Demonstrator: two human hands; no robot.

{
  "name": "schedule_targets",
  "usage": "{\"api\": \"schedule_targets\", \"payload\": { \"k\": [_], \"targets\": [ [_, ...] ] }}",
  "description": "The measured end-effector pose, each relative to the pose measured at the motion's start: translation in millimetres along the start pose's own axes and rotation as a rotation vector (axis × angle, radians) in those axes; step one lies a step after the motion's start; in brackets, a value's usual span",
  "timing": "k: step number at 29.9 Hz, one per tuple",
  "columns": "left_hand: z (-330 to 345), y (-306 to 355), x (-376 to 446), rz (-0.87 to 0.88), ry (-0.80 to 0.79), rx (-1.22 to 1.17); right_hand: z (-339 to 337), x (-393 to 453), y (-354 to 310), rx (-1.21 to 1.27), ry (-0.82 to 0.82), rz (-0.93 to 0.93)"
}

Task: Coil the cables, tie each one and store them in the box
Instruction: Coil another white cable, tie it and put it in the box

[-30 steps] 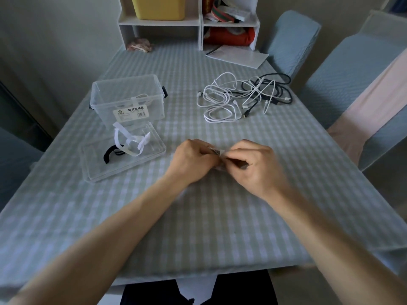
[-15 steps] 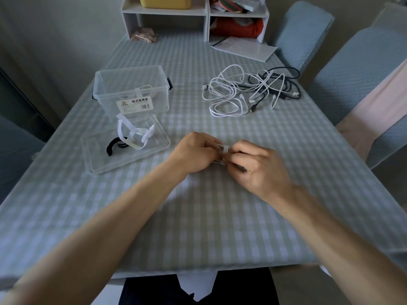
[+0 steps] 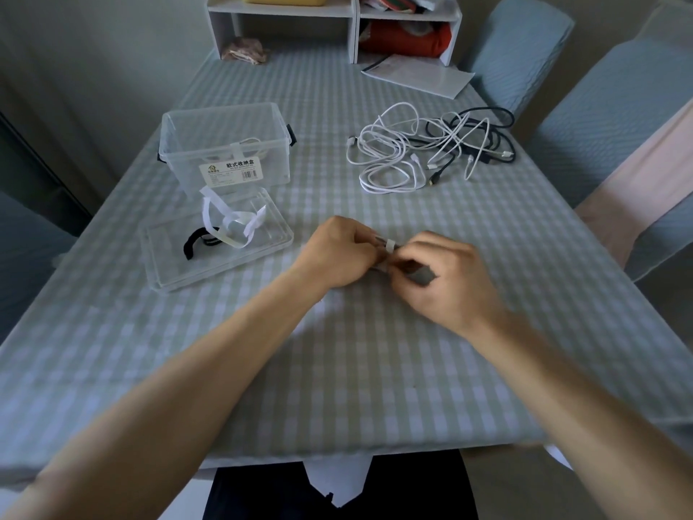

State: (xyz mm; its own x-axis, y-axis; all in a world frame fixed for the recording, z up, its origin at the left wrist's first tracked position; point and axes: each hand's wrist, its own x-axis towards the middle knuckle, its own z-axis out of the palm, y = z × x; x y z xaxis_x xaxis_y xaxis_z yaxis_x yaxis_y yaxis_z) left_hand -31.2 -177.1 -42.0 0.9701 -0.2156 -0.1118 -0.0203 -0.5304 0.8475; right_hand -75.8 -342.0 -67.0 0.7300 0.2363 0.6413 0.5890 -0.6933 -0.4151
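Note:
My left hand and my right hand meet over the middle of the table and both grip a small coiled cable bundle. A white tie strap shows around it between my fingertips; most of the bundle is hidden by my fingers. A tangle of white and black cables lies further back on the right. The clear plastic box stands at the back left with a tied white cable inside. Its lid lies upturned in front of it, holding loose white and black straps.
A white shelf unit stands at the table's far end, with a flat paper pouch in front of it. Blue-covered chairs stand along the right side. The checked tablecloth reaches the near edge.
My hands have stayed together on the bundle, and the white strap now shows more plainly between my fingertips. The view has tilted slightly downward.

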Motion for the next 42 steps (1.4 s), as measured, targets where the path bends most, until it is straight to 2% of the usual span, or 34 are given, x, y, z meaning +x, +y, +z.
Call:
{"api": "schedule_targets", "payload": {
  "k": [2, 4, 10, 17, 26, 30, 38, 42],
  "targets": [
    [0, 0, 0, 0.009, 0.0, 0.016, -2, 3, -2, 0.182, 0.031, 0.151],
    [-1, 1, -1, 0.014, 0.003, 0.04, -1, 6, -2, 0.191, 0.024, 0.214],
    [-2, 3, -2, -0.002, -0.007, -0.033, 5, 6, 4, -0.053, -0.003, 0.011],
    [1, 1, 3, -0.002, -0.005, -0.027, 9, 1, -5, -0.101, 0.036, -0.005],
    [-9, -2, 5, 0.01, -0.122, -0.093, 12, -3, -5, -0.25, 0.006, -0.141],
    [-12, -1, 6, -0.015, -0.162, -0.115, 11, -4, -5, -0.274, -0.043, -0.146],
    [-6, 0, -1, 0.065, -0.077, -0.018, -4, -9, -6, -0.306, -0.241, -0.236],
    [-3, -5, -2, 0.141, -0.06, 0.101, -6, -15, -3, -0.137, -0.201, -0.111]
  ]
}}
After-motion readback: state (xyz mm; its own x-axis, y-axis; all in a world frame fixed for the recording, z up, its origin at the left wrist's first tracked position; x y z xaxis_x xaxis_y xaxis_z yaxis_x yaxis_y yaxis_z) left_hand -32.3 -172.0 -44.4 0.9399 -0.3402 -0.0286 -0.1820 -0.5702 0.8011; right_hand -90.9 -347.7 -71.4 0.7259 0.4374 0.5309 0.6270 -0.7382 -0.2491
